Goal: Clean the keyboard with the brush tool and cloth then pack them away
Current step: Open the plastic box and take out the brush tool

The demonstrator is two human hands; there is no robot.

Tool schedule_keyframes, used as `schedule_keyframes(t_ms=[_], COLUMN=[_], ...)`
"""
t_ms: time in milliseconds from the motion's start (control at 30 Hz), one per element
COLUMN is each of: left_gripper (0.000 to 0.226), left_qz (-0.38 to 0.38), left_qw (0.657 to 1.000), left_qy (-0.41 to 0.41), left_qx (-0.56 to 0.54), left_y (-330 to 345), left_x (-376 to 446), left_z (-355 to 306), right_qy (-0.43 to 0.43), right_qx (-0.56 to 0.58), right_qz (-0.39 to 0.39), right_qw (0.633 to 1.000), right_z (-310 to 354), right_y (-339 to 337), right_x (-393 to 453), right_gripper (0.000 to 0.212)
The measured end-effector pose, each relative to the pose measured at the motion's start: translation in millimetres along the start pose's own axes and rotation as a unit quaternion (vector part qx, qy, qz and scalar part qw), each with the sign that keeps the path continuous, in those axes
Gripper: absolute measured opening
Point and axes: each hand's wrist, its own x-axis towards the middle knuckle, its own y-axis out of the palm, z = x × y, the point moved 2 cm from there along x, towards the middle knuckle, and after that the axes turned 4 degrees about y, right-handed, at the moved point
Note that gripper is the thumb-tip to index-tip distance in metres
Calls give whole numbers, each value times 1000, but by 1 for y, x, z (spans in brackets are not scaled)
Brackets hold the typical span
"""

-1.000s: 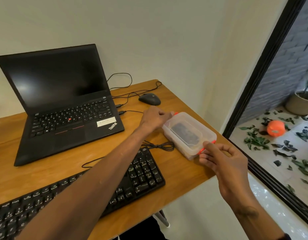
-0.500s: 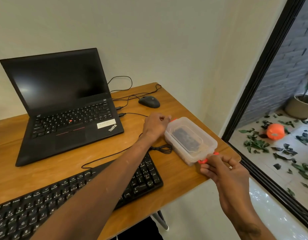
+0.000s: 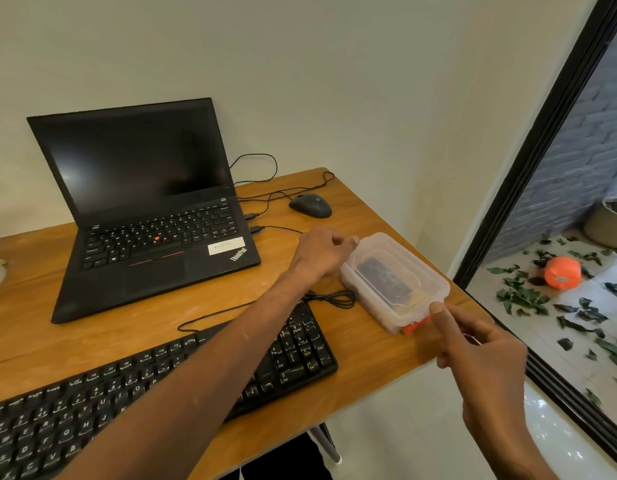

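A clear plastic box (image 3: 424, 271) with its lid on stands near the desk's right edge, something dark showing through the lid. Its near orange clip (image 3: 415, 327) points down at the front corner. My left hand (image 3: 322, 249) rests curled against the box's far end, and whether it grips the far clip is hidden. My right hand (image 3: 473, 341) is at the near end, thumb tip touching the lid's corner just above the orange clip. The black keyboard (image 3: 293, 351) lies along the front of the desk under my left forearm.
An open black laptop (image 3: 151, 216) stands at the back left, a black mouse (image 3: 310, 205) behind the box, cables between them. The wooden desk (image 3: 369, 209) ends just right of the box; beyond is a dark-framed glass door (image 3: 542, 140).
My right hand has shifted from gripping the near orange clip to pressing its thumb on the lid corner; the clip now hangs down. My left hand stays at the far end.
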Motion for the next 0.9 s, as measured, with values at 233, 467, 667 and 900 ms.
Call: schedule_keyframes(t_ms=[233,467,667,900], left_gripper=[31,50,45,43], left_qz=[-78,-152,-157,-85], left_qw=[995,963,945,989], left_qy=[25,-30,-95,-111], left_qx=[-50,-220,-272,-51], left_y=[-21,-74,-75,-41], left_x=[-3,8,5,4], left_z=[-5,-3,24,68], right_qy=[-13,-23,18,-32], right_qx=[27,41,-47,-283], right_qz=[11,104,180,245], right_qw=[999,993,982,927], right_z=[28,86,96,71], right_y=[6,61,123,157], right_x=[-1,71,136,165], right_gripper=[21,36,49,55])
